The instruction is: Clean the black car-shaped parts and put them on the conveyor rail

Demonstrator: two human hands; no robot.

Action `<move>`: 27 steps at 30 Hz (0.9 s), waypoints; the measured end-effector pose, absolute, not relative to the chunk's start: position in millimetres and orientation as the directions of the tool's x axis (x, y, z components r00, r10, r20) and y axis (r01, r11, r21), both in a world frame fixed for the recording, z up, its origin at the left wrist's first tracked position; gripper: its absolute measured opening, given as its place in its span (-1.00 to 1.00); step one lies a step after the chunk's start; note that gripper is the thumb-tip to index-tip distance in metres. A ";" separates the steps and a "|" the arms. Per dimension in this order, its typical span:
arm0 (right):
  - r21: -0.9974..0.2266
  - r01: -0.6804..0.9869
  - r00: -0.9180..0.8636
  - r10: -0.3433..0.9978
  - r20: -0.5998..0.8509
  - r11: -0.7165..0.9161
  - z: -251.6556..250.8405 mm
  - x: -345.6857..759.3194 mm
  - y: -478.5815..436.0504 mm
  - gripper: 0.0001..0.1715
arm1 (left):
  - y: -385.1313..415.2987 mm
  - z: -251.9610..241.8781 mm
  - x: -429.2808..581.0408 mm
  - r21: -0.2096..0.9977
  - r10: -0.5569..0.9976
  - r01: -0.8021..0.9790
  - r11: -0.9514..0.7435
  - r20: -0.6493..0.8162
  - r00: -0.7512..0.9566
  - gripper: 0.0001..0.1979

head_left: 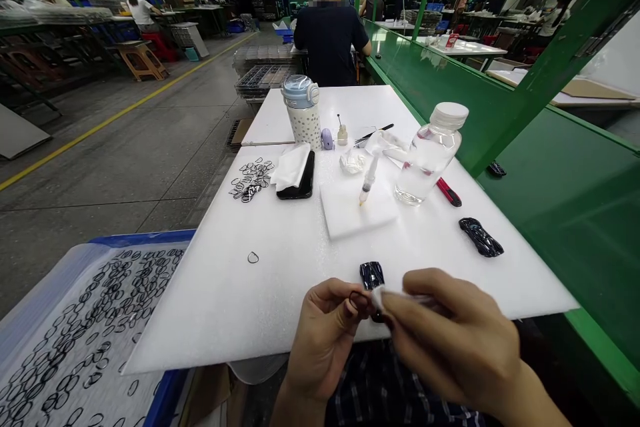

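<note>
My left hand [324,333] is closed in a pinch around a small thin black ring [353,299] near the table's front edge. In my right hand [455,337], the fingers are pressed together on a piece of white cloth or tissue [379,294], which meets the ring's right side. The right fingers are slightly blurred. Just behind both hands lies a glossy black toy car body [371,273], partly hidden by them. A single loose ring [253,257] rests on the white foam table top [215,300] to the left.
A heap of black rings [251,179] lies beside a phone [300,185] under tissue. A cup [303,117], syringe [369,180] on a foam block, clear bottle [429,157], red cutter [449,192] and another car body [481,237] stand around. A blue tray [170,380] holds many rings.
</note>
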State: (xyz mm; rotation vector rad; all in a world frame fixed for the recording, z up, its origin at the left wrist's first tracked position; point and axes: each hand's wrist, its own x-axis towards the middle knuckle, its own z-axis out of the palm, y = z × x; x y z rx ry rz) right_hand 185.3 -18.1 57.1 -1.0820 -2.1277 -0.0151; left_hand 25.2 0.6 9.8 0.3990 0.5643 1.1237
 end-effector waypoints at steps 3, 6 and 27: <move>-0.302 0.766 -0.276 0.715 0.643 0.568 60.3 197.0 -18.9 -0.79 | 1.4 9.9 25.5 0.581 0.921 -0.716 0.387 -0.218 0.322 -0.84; -0.349 0.766 -0.224 0.733 0.642 0.540 56.9 198.4 -20.3 -0.78 | 2.5 10.6 25.5 0.585 0.924 -0.715 0.382 -0.215 0.317 -0.84; -0.317 0.731 -0.325 0.716 0.618 0.605 56.9 187.2 -21.0 -0.84 | -0.4 8.2 27.5 0.601 0.937 -0.720 0.348 -0.212 0.277 -0.84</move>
